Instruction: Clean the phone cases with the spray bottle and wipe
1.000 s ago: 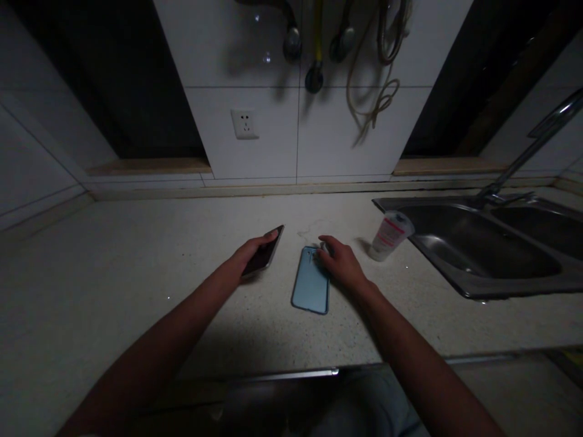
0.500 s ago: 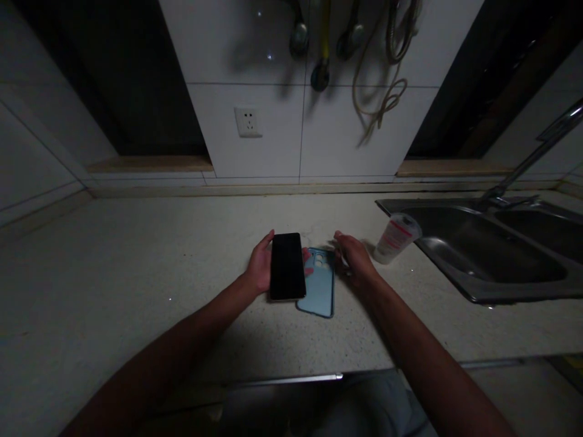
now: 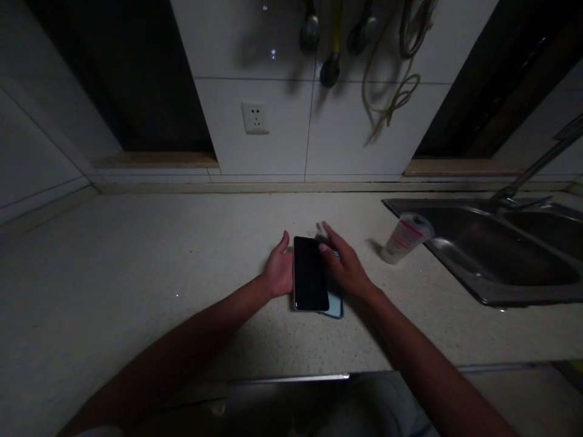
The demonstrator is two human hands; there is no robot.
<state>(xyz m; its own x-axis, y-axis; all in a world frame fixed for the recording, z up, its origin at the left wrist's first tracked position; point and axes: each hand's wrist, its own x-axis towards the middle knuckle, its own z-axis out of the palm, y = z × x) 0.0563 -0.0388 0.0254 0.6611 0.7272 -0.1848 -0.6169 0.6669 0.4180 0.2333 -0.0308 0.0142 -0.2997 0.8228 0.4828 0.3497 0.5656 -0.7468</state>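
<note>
A black phone [image 3: 310, 281] lies screen up on a light blue phone case [image 3: 336, 305], which rests on the pale speckled counter [image 3: 136, 255]. Only the case's lower right corner shows from under the phone. My left hand [image 3: 279, 271] grips the phone along its left edge, thumb up. My right hand [image 3: 345, 265] rests over the phone's top right corner and the case, fingers curled on them. A small whitish thing shows just beyond my right fingertips; I cannot make it out.
A translucent cup with red print [image 3: 405, 238] leans at the rim of a steel double sink [image 3: 501, 255] on the right, with a tap [image 3: 537, 167] behind. A wall socket [image 3: 255, 117], hanging utensils [image 3: 328, 67] and a cord [image 3: 396, 91] are on the tiled wall.
My left hand turned the phone screen up and carried it right, onto the blue case. My right hand lifted briefly off the case, then came back down on the phone's top right corner.
</note>
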